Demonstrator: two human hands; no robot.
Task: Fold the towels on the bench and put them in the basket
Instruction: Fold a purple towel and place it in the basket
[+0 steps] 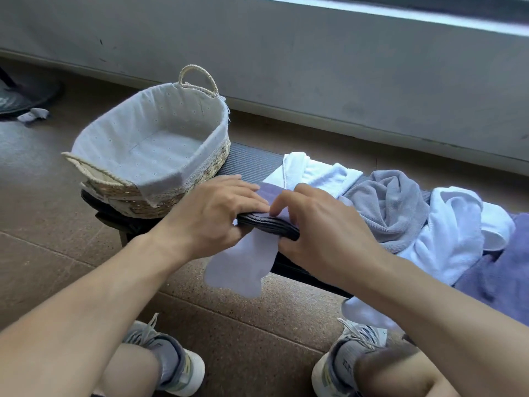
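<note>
On the dark table (pixel 252 161), a lined basket (pixel 148 144) sits without towels beside an unfolded heap (pixel 429 222); left hand (pixel 211 213) and right hand (pixel 323 222) press a pale lilac towel (pixel 243 265), fingers gripping its edge, folding barely begun.

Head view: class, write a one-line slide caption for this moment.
Both hands, left and right, hold a pale lilac towel over the bench edge, beside an empty lined basket and unfolded towels.
</note>
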